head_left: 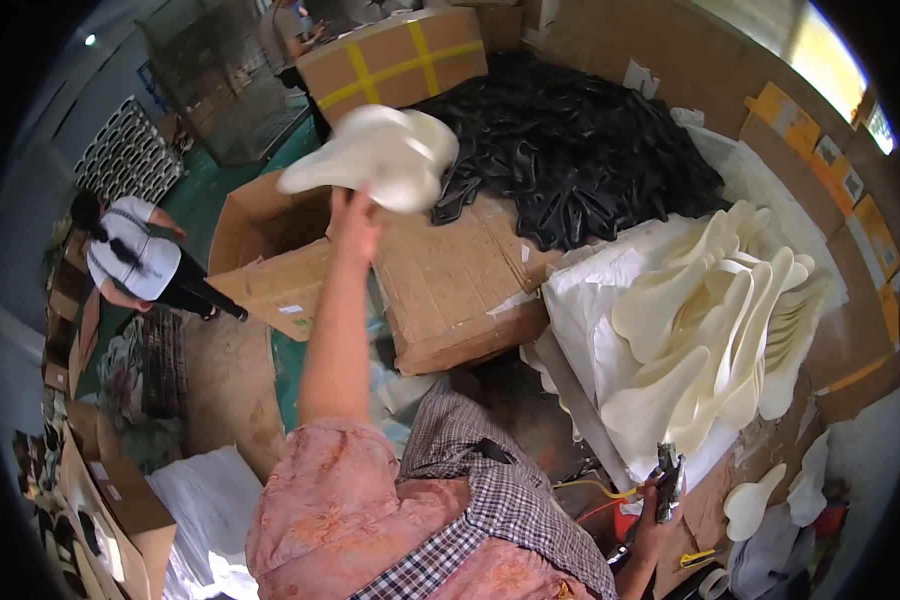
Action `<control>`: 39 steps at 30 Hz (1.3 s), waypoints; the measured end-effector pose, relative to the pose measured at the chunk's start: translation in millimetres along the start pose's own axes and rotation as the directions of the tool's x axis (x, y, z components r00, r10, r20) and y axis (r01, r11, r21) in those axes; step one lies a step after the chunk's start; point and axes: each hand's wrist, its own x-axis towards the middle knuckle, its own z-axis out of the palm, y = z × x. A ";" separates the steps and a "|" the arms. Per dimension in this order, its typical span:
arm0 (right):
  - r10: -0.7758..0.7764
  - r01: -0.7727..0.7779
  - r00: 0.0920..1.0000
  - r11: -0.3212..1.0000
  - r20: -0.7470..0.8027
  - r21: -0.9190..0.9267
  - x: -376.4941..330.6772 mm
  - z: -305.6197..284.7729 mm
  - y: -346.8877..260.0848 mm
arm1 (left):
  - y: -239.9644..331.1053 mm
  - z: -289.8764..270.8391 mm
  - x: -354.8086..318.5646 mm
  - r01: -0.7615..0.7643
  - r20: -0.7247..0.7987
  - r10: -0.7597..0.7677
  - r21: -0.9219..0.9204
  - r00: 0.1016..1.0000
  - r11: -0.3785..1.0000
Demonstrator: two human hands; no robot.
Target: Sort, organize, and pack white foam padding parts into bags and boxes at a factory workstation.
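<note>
My left hand (354, 222) is stretched far out, closed at the underside of a cream-white bicycle saddle pad (395, 165). This pad is smeared by motion, and part of my fingers is hidden beneath it. It is above the edge of an open cardboard box (290, 285). At the lower right, my right hand (653, 522) is wrapped round a metallic gun-shaped tool (667, 484), whose exact kind I cannot make out. A yellow hose (600, 486) runs close to it. Just beyond the tool, several cream saddle pads (715, 320) stand stacked on white sheeting.
A heap of glossy black saddle covers (570, 140) lies at the back, behind a closed cardboard box (460, 285). A person in a white top (140, 250) is at the left; another person (288, 40) is at the back. A yellow cutter (697, 558) lies at lower right.
</note>
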 end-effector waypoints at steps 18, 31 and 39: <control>0.229 -0.331 0.905 0.909 -0.359 -0.254 -120.7 57.8 -70.5 | -307.2 252.5 -250.7 -0.489 0.821 -0.400 0.566 0.408 0.664; 0.058 -0.121 0.942 0.977 -0.332 -0.173 -101.5 50.3 -111.2 | -249.7 217.6 -184.4 -0.525 0.867 -0.066 0.357 0.493 0.773; 0.013 -0.009 0.889 1.000 -0.458 0.011 -67.2 51.3 -124.3 | -263.3 188.6 -101.7 0.140 0.611 -0.304 0.302 0.731 0.943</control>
